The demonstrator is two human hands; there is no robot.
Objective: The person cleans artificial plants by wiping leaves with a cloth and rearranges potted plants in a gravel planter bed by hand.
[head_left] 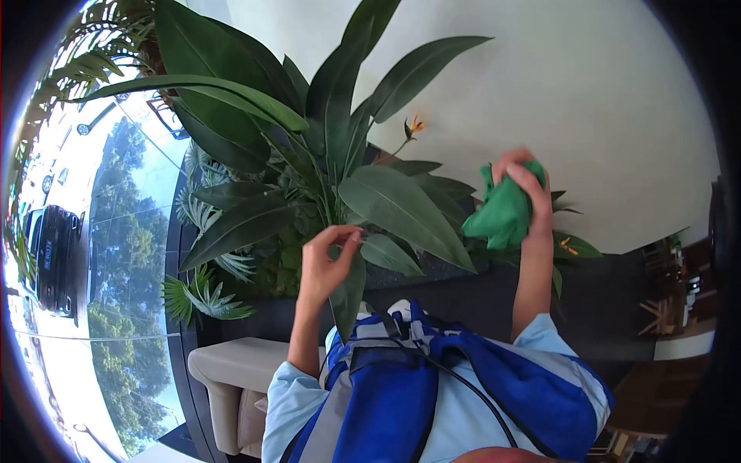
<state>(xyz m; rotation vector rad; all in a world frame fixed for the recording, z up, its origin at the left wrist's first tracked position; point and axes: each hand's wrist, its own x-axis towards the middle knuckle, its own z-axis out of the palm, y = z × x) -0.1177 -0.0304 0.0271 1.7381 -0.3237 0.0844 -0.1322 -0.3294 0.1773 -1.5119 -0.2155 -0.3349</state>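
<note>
A large plant with broad dark green leaves (401, 204) stands in front of me. My left hand (328, 262) is at its lower leaves, thumb and fingertips pinched together beside the stem of a leaf; what lies between the fingertips is too small to make out. To the right, my right hand (529, 181) is raised with its fingers wrapped round a crumpled green cloth (502, 212), apart from the leaves and in front of the pale wall. An orange flower (417, 125) rises between the plant and the cloth.
A beige armchair (239, 355) stands at the lower left. Beyond the window at the left is a black car (58, 258). Smaller fan-shaped leaves (208, 297) grow low beside the glass. Wooden furniture (644, 393) is at the lower right.
</note>
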